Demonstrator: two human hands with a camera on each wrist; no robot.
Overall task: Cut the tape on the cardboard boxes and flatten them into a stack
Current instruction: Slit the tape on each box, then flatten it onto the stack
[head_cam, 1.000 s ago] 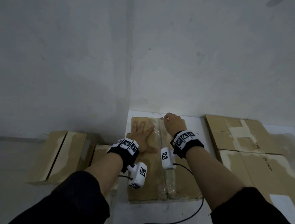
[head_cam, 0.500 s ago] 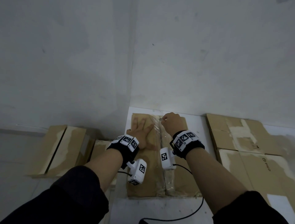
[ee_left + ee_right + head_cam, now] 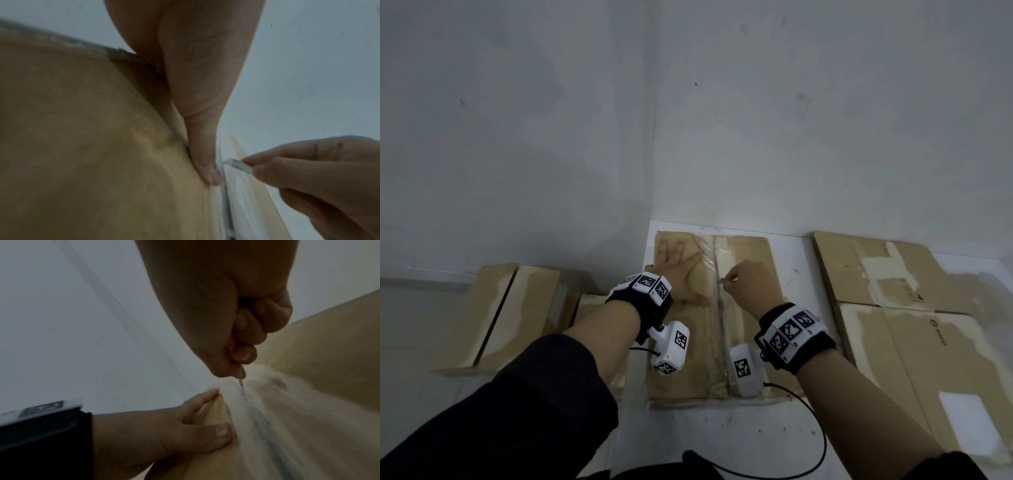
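Right grip [image 3: 744,281] is closed tight around a small blade [image 3: 238,165], pinching it between thumb and fingers so the tip can stay in the tape [image 3: 717,298]. That clear tape runs along the middle seam of the cardboard box [image 3: 748,250], right under this grip. Left grip [image 3: 681,274] lies flat and wide just beside the blade, fingers spread on the box, holding nothing. It likely presses down so the box does not slide while the tape is cut. More boxes [image 3: 893,281] lie flat to the side of the right grip.

head cam high, wrist cams close
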